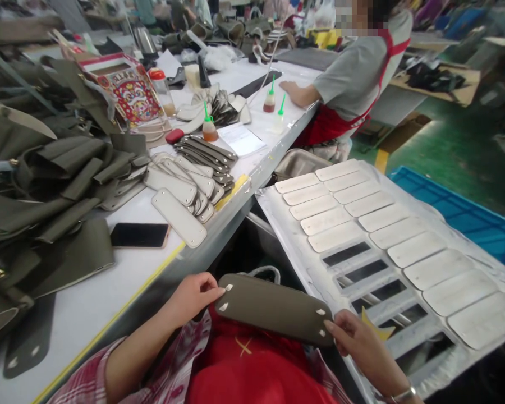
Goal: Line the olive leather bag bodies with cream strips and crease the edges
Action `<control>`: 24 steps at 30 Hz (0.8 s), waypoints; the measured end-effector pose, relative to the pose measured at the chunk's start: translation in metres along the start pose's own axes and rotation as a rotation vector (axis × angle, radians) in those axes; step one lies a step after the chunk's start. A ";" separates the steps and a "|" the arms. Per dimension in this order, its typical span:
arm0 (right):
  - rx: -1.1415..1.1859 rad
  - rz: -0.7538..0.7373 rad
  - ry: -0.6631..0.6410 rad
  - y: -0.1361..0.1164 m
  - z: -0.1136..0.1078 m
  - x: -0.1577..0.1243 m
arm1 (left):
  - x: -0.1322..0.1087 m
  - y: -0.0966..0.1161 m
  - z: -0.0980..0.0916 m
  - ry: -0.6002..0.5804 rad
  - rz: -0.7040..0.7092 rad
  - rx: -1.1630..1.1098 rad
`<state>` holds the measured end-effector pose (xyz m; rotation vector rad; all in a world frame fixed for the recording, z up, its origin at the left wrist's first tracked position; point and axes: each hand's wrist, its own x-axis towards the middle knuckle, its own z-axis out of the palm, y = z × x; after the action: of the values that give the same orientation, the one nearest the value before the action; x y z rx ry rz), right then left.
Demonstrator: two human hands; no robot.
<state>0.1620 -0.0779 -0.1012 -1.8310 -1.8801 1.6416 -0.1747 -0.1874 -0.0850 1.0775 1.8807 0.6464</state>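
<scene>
A dark olive panel (273,308) with rounded corners is held at the lower centre of the frame, in front of a red apron (261,376). It slopes gently down toward the right of the frame, and two small pale tabs show near each end. The left grip (197,294) is pinched closed on the panel's upper left corner, thumb on the near face beside a tab, the other fingers curled and partly hidden. The right grip (350,334) is closed on the lower right corner, thumb tip near another tab, the rest of the fingers mostly out of sight behind. The panel thus spans the gap between the two grips, touching both.

On the desk (130,280), left of the frame's centre, lies a heap of pale panels (180,185), with a dark phone (139,235) just beside it. Olive pieces (67,179) are piled at the left edge. At the right of the frame, a slotted board (303,264) carries rows of pale strips (412,233). A co-worker's hand (295,93) rests on the desk toward the top.
</scene>
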 end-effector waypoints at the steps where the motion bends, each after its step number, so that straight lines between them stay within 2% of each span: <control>1: 0.000 0.002 -0.002 -0.001 0.001 0.000 | 0.000 -0.001 -0.001 -0.010 -0.003 -0.011; 8: -0.010 0.000 -0.030 0.002 0.003 0.002 | 0.002 -0.004 -0.003 -0.006 -0.022 -0.193; 14: 0.023 0.014 -0.025 0.010 0.004 0.005 | 0.009 -0.009 -0.001 0.005 -0.022 -0.144; 24: 0.037 0.033 -0.026 -0.004 0.003 0.002 | 0.012 -0.013 -0.002 -0.053 -0.057 -0.181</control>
<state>0.1567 -0.0778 -0.1013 -1.8457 -1.8262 1.7070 -0.1854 -0.1837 -0.0985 0.9130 1.7641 0.7325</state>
